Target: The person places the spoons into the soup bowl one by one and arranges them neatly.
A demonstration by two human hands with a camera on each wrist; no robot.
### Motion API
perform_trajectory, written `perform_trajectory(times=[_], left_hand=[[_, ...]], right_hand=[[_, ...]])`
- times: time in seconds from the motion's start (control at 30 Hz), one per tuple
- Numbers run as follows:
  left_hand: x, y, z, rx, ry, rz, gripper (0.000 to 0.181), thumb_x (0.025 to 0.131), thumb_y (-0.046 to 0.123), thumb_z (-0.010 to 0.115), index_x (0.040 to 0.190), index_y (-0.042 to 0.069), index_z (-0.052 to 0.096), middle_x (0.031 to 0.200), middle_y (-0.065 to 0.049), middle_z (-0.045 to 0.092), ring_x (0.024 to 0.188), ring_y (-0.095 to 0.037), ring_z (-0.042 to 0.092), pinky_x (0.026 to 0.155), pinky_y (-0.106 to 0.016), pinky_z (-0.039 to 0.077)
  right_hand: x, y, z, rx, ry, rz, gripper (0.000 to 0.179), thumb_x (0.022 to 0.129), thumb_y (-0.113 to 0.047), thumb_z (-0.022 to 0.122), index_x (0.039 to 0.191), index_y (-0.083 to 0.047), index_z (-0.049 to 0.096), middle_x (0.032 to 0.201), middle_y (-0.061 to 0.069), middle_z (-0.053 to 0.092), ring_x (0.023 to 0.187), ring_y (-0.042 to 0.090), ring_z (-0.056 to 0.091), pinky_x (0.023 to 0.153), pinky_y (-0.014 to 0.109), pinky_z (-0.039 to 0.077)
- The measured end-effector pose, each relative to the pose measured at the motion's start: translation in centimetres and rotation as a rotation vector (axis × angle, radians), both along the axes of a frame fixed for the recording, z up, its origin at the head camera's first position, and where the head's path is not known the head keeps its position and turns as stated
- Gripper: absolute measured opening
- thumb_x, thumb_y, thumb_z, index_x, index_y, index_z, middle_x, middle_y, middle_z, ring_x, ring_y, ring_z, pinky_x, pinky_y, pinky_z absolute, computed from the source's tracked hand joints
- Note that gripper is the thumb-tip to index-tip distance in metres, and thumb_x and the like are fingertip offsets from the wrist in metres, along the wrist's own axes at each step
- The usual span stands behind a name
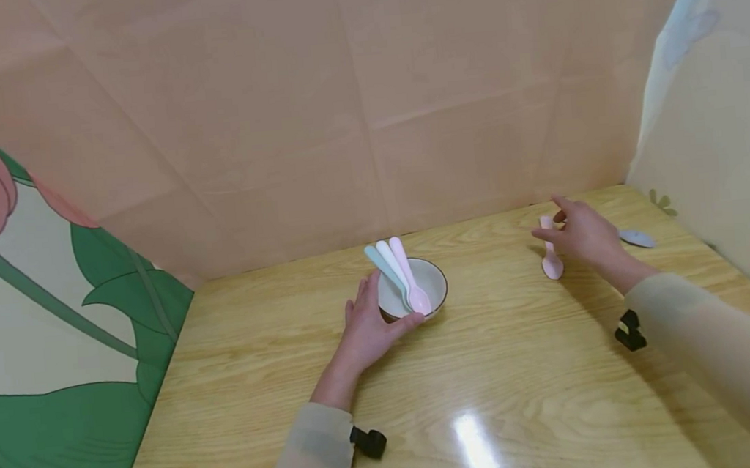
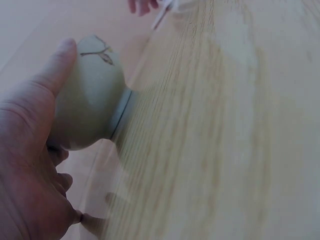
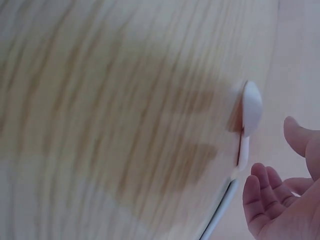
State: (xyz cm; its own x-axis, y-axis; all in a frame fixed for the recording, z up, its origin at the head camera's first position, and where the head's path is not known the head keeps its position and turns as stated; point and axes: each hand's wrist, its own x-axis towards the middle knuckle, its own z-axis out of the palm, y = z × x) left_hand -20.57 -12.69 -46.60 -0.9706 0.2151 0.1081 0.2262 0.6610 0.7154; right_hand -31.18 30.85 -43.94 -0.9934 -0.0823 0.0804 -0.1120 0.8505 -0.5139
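Observation:
My left hand [image 1: 368, 330] holds a small bowl [image 1: 437, 288] at its left side, thumb along the near wall and fingers around the far side. In the left wrist view the bowl [image 2: 95, 100] is pale outside with a brown twig pattern. Three spoons lean in it: a teal spoon [image 1: 382, 264], a white spoon [image 1: 387, 255] and a pink spoon [image 1: 418, 300]. Over at the right, my right hand [image 1: 585, 236] hovers above another pink spoon [image 1: 552, 267] on the table. The right wrist view shows a gap between its fingers [image 3: 254, 200] and that spoon [image 3: 252, 107].
A grey-blue spoon [image 1: 637, 238] lies on the wooden table [image 1: 262, 390], just right of my right hand. A peach cloth wall [image 1: 261, 125] rises along the table's back edge. Flower-printed panels [image 1: 57, 310] stand at both sides.

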Motion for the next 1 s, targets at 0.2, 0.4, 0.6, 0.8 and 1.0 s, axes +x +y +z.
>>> perform_trajectory(times=[0.2, 0.4, 0.6, 0.8, 1.0], left_hand=[[-0.1, 0.0, -0.1, -0.002, -0.001, 0.002, 0.117, 0.091, 0.064, 0.086, 0.176, 0.021, 0.019, 0.177, -0.010, 0.035, 0.169, -0.039, 0.013, 0.131, -0.069, 0.004], [-0.1, 0.1, -0.1, -0.004, -0.003, 0.001, 0.116, 0.091, 0.064, 0.086, 0.176, 0.021, 0.019, 0.177, -0.010, 0.035, 0.169, -0.039, 0.012, 0.131, -0.068, 0.003], [-0.1, 0.1, -0.1, 0.007, 0.000, 0.001, 0.114, 0.091, 0.064, 0.086, 0.175, 0.022, 0.021, 0.176, -0.009, 0.037, 0.169, -0.040, 0.012, 0.131, -0.069, 0.003], [0.0, 0.2, 0.0, 0.010, -0.004, 0.005, 0.114, 0.090, 0.064, 0.086, 0.175, 0.023, 0.022, 0.176, -0.009, 0.037, 0.169, -0.040, 0.012, 0.131, -0.068, 0.003], [0.0, 0.2, 0.0, 0.006, -0.004, 0.005, 0.115, 0.090, 0.065, 0.086, 0.176, 0.023, 0.021, 0.176, -0.009, 0.037, 0.169, -0.039, 0.014, 0.131, -0.069, 0.004]], right_hand=[[-0.4, 0.8, -0.6, 0.002, -0.024, 0.000, 0.101, 0.107, -0.049, 0.071, 0.170, 0.010, 0.019, 0.140, 0.042, 0.059, 0.122, 0.059, 0.061, 0.095, 0.070, 0.049], [-0.5, 1.1, -1.0, 0.013, -0.039, 0.006, 0.099, 0.107, -0.046, 0.072, 0.166, 0.016, 0.022, 0.136, 0.042, 0.061, 0.120, 0.058, 0.062, 0.095, 0.070, 0.049], [-0.6, 1.1, -1.1, 0.013, -0.054, 0.013, 0.098, 0.107, -0.045, 0.071, 0.163, 0.019, 0.024, 0.135, 0.041, 0.061, 0.123, 0.058, 0.060, 0.100, 0.071, 0.046], [-0.9, 1.0, -1.3, 0.018, -0.072, 0.015, 0.098, 0.107, -0.047, 0.071, 0.161, 0.021, 0.025, 0.132, 0.039, 0.063, 0.116, 0.053, 0.063, 0.096, 0.068, 0.048], [-0.9, 0.8, -1.2, 0.016, -0.097, 0.014, 0.103, 0.107, -0.046, 0.073, 0.163, 0.022, 0.020, 0.120, 0.031, 0.067, 0.096, 0.039, 0.061, 0.083, 0.052, 0.048]])
